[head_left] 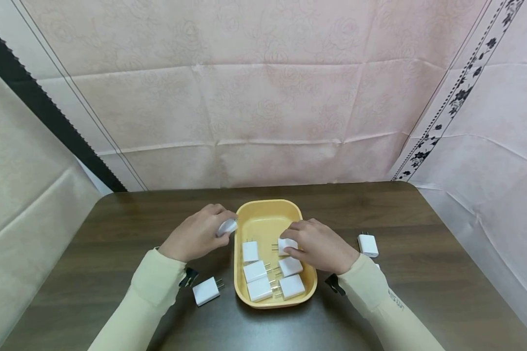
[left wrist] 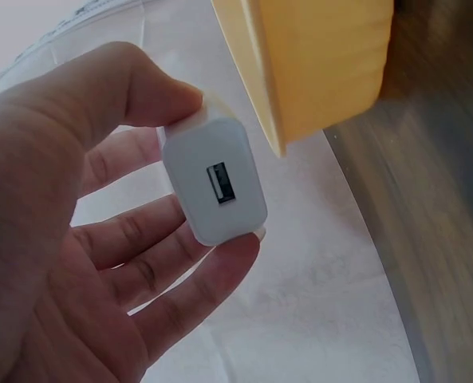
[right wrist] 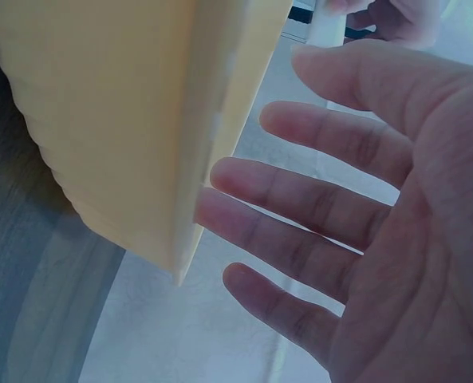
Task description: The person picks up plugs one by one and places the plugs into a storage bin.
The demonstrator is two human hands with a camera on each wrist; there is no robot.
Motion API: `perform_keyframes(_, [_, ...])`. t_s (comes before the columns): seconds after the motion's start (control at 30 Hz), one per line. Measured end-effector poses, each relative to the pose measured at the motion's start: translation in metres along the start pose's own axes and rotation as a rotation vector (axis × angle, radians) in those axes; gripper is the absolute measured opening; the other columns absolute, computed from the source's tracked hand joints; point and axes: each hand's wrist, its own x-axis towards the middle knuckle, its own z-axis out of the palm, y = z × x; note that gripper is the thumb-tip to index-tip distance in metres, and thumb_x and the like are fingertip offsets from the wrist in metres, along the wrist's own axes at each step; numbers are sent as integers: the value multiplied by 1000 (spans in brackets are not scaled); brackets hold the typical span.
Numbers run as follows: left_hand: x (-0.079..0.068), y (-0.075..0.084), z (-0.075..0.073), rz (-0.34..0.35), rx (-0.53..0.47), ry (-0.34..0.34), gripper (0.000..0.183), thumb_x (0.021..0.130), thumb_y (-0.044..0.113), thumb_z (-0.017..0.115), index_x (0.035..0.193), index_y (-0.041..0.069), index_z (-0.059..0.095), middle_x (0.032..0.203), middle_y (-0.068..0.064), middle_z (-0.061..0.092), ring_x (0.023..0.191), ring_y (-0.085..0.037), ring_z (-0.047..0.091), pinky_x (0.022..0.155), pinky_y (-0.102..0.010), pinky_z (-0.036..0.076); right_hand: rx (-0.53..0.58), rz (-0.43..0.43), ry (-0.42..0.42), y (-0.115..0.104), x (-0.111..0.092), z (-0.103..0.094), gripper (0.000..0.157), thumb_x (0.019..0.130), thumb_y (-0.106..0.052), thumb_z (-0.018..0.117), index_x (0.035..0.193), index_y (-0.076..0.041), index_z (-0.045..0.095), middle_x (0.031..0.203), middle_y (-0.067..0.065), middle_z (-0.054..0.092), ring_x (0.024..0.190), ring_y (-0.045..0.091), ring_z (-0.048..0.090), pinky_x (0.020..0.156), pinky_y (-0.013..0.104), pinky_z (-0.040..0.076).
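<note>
Charger [head_left: 227, 227] in your left hand [head_left: 199, 235]: pinched between thumb and fingers, just outside the tray's [head_left: 269, 222] rim at 10 o'clock, USB port [left wrist: 221, 183] toward your wrist. Likely best: lift clear of the rim, cross, lower flat above the left column. Six chargers [head_left: 292, 286] inside; careless lowering could snag prongs. Right hand [head_left: 319, 246] spread, gripping nothing, over the 2 o'clock edge; fingertip contact unclear. Loose chargers on the bench [head_left: 228, 329]: one at 8 o'clock [head_left: 206, 292], another at 3 [head_left: 368, 245].
</note>
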Motion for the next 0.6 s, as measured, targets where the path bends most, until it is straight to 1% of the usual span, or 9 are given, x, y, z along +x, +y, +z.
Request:
perform_keyframes(0.07, [1, 3, 0, 28, 4, 6, 37, 84, 13, 80, 120, 9, 72, 112, -10, 69, 94, -19, 63, 83, -36, 61, 2, 2, -1, 0, 0, 0, 26, 93, -27, 74, 114, -11, 75, 110, 4, 75, 100, 16, 70, 95, 42, 55])
perform_keyframes(0.17, [3, 8, 1, 53, 7, 0, 37, 84, 15, 80, 120, 9, 72, 112, -10, 70, 94, -18, 63, 83, -34, 61, 4, 6, -5, 0, 0, 0, 26, 93, -27, 74, 114, -11, 75, 111, 4, 75, 100, 16, 70, 95, 42, 55])
perform_keyframes(0.37, [6, 17, 0, 71, 34, -30, 39, 87, 17, 79, 124, 11, 71, 116, -9, 69, 94, -17, 62, 81, -30, 61, 4, 20, -7, 0, 0, 2, 26, 93, -28, 74, 115, -13, 75, 111, 2, 75, 100, 16, 69, 97, 42, 54])
perform_keyframes(0.5, [8, 19, 2, 86, 53, -41, 38, 87, 16, 78, 124, 13, 70, 119, -9, 69, 97, -18, 62, 82, -30, 60, 1, 22, -7, 0, 0, 2, 26, 93, -28, 74, 115, -13, 75, 111, 2, 75, 101, 16, 69, 97, 42, 54])
perform_keyframes(0.6, [10, 20, 4, 96, 59, -56, 38, 87, 16, 79, 124, 14, 70, 122, -10, 69, 101, -19, 63, 85, -32, 61, 3, 24, -9, 0, 1, 2, 27, 93, -28, 75, 114, -13, 75, 111, 2, 75, 101, 16, 69, 97, 42, 54])
